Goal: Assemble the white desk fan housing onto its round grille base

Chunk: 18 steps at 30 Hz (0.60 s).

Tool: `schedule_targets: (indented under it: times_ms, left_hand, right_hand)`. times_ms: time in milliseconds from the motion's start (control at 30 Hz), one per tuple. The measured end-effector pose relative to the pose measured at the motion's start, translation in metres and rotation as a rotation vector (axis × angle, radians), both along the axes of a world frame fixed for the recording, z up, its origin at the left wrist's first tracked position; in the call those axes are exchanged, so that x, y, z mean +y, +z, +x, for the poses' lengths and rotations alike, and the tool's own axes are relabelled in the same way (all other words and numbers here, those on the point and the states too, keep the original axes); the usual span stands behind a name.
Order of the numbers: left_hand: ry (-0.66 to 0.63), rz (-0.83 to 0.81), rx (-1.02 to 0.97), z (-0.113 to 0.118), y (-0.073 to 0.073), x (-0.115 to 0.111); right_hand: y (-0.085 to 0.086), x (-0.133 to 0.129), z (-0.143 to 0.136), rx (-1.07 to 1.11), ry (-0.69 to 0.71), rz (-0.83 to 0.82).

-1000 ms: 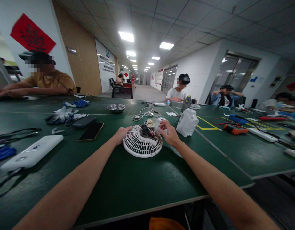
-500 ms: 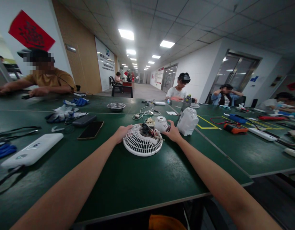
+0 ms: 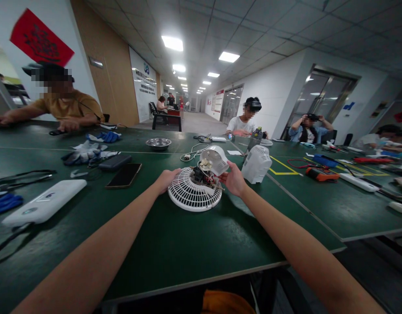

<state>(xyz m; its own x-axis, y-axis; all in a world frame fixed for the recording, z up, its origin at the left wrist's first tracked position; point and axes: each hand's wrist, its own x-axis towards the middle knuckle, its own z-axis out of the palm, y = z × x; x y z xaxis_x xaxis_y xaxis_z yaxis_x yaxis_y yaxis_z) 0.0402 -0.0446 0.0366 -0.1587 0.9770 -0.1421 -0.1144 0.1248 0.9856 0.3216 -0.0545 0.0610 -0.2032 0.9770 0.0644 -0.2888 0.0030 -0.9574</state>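
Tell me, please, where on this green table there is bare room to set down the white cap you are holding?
The widest bare patch lies between the fan grille and the near table edge, between your forearms. A smaller one lies right of the right hand, before the white housing. It is crowded to the left: phone, power bank, gloves and cables.

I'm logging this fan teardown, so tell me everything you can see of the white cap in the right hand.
The cap is a small rounded shell, white and plastic-looking, with a glossy surface. The right hand holds it by its lower edge, lifted and tilted above the motor, which sits bare with its wires on the round white grille. Whether the cap touches the motor is unclear. The left hand rests at the grille's left rim.
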Motion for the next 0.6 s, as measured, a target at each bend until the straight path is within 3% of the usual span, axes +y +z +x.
schedule_targets:
  times_ms: [133, 233, 400, 500, 600]
  left_hand:
    - [0.022, 0.035, 0.136, -0.003, 0.0, 0.0]
    - [0.042, 0.081, 0.234, -0.007, -0.001, 0.001]
    - [0.094, 0.352, 0.609, -0.008, 0.004, 0.001]
    - [0.049, 0.5, 0.602, 0.0, 0.013, -0.007]
    - [-0.135, 0.594, 0.452, 0.011, 0.022, -0.019]
  right_hand:
    - [0.0, -0.003, -0.008, -0.035, -0.124, 0.213]
    - [-0.002, -0.005, -0.009, -0.14, -0.124, 0.357]
    - [0.0, -0.015, -0.009, -0.434, -0.093, 0.574]
    - [0.004, -0.021, -0.008, -0.665, -0.091, 0.706]
    - [0.009, -0.025, -0.006, -0.8, -0.081, 0.795]
